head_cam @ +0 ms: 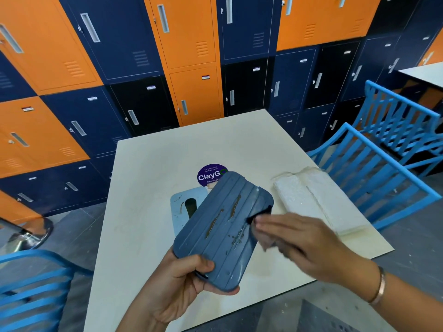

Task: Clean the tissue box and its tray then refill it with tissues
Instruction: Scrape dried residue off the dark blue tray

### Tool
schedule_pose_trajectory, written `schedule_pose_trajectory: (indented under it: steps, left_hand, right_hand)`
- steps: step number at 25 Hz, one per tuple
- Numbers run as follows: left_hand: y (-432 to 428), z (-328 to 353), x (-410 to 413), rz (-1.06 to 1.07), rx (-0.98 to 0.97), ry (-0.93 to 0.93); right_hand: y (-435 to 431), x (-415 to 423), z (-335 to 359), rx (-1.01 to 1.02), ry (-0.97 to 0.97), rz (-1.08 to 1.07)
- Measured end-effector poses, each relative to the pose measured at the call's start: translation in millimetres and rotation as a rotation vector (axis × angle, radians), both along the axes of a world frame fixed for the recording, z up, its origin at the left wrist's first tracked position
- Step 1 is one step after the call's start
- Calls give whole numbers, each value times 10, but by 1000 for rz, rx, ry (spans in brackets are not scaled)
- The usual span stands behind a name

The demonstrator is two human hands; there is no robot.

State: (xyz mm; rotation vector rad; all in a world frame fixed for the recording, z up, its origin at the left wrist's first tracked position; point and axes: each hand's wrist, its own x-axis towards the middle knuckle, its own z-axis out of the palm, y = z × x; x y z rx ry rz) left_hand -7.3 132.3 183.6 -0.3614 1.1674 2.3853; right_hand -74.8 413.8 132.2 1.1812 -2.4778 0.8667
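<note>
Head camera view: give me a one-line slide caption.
Left hand grips a stained blue tray; right hand wipes it with a dark cloth.

Your right hand [299,238], centre right of the frame, is motion-blurred; what its fingers hold against the tray [223,226] cannot be identified. The tray hides much of the light-blue lid [178,212] and the lower edge of the sticker [207,174]; the locker labels [151,87] are illegible

Square cream table [148,212], seen from above. On the table's top, a round purple sticker [208,176] reading "ClayGo". Behind the table, a wall of orange and navy lockers [191,56]. Right of the table, two blue slatted chairs [374,178]; left of it, another blue chair [31,283] and a chrome base [26,236] on grey floor [79,216].
</note>
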Motion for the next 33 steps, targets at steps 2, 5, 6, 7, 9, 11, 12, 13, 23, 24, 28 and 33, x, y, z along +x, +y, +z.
schedule_pose_trajectory:
  steps: [2,5,6,7,9,11,12,13,23,24,28,33]
  left_hand:
    - [23,20,-40,-12,-4,17]
    - [89,34,-109,-17,-24,41]
    - [109,38,-126,-15,-25,46]
    - [133,38,-144,-15,-22,52]
    - [179,40,-160,-12,-27,66]
    - [201,38,-178,1,-43,76]
    - [205,36,-185,5,-40,75]
    - [212,34,-188,3,-33,74]
    - [209,-1,-186,0,-26,64]
    - [195,-3,-194,4,-28,60]
    - [187,7,-191,-19,-44,73]
    - [140,-15,-143,-6,-60,63]
  right_hand:
    - [60,-74,49,-63,-35,-102]
    - [95,-94,29,23,14,54]
    - [102,-103,30,14,35,29]
    - [118,-120,38,-32,25,-39]
    - [146,-143,46,-86,-6,-74]
    - [140,-137,43,-6,54,7]
    - [144,-139,55,-4,79,-23]
    - [157,-149,70,-36,75,-87]
    - [155,-100,95,134,295,-48]
    - [165,-115,86,125,300,-76]
    - [132,-81,57,95,278,-40]
    - [232,-197,117,-236,18,-276]
